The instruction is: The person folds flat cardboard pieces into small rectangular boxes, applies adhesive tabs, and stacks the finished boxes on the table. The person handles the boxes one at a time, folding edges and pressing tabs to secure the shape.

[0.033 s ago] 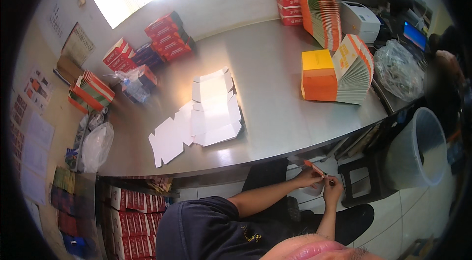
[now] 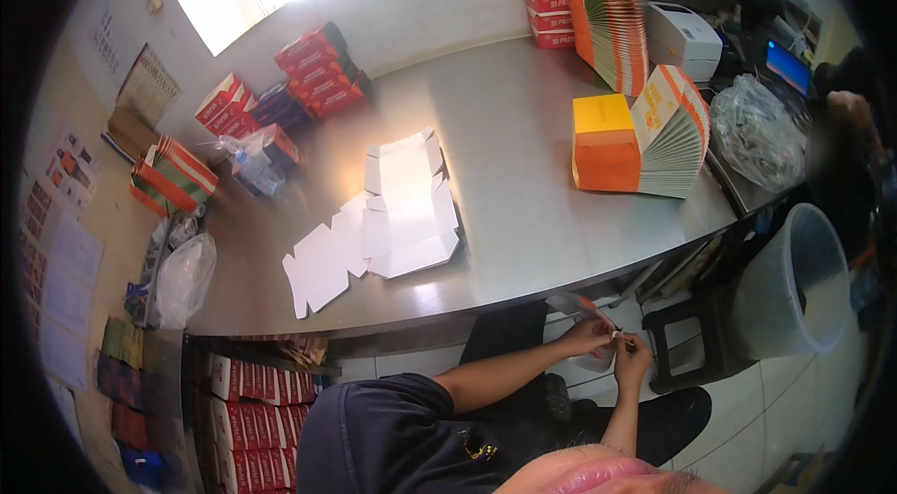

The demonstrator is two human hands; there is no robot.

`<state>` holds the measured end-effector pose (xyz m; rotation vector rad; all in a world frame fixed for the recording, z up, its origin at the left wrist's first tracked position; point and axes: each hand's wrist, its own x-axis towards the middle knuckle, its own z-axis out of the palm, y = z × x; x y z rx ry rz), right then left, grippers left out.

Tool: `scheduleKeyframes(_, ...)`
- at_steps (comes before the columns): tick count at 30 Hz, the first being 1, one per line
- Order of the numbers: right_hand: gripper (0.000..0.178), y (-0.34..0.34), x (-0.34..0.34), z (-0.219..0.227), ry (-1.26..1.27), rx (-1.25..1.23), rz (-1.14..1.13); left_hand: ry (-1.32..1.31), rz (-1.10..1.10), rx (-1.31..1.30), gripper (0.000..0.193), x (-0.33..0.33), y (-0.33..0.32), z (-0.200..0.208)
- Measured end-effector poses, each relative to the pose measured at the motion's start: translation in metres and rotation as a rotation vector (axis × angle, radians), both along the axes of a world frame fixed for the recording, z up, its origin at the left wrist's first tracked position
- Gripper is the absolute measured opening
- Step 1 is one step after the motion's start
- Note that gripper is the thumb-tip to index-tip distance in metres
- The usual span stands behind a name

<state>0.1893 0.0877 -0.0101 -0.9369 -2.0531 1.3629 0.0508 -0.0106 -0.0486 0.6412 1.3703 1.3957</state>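
Below the table's front edge, my left hand [image 2: 589, 337] is closed on a clear plastic piece [image 2: 572, 304] with a reddish edge; whether it is a bag or a wrapper I cannot tell. My right hand [image 2: 633, 356] meets it fingertip to fingertip, pinched around something small that I cannot make out. Part of the plastic hangs behind both hands. On the steel table [image 2: 523, 223], flat white carton blanks [image 2: 406, 214] lie overlapping, apart from my hands.
At the table's right are an orange and yellow box [image 2: 607, 153], fanned cartons [image 2: 673, 143], a white printer [image 2: 685, 41] and a plastic bag [image 2: 761, 134]. Red boxes [image 2: 322, 69] stand far left. A black stool [image 2: 687, 344] and a translucent bin [image 2: 794, 284] stand right of my hands.
The clear plastic piece has spread out and shows wider above my left hand; before, it showed mostly as a narrow orange-red strip. Both hands stay nearly in place.
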Motion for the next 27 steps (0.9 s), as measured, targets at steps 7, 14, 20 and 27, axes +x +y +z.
scheduleKeyframes(7,0.018,-0.005,-0.008,0.000,0.060,0.036,-0.022,-0.174,0.069,-0.049,0.033,-0.005,0.003,-0.001)
scheduleKeyframes(14,0.017,-0.004,-0.010,0.002,-0.042,0.003,-0.080,-0.223,0.089,-0.094,0.038,-0.003,-0.003,-0.005)
scheduleKeyframes(20,0.014,0.004,-0.005,-0.006,0.109,0.002,-0.015,-0.361,0.085,-0.045,0.044,-0.008,-0.007,0.002)
scheduleKeyframes(27,0.015,0.006,-0.003,-0.005,-0.005,-0.034,-0.021,-0.284,0.168,-0.008,0.033,-0.008,-0.005,0.009)
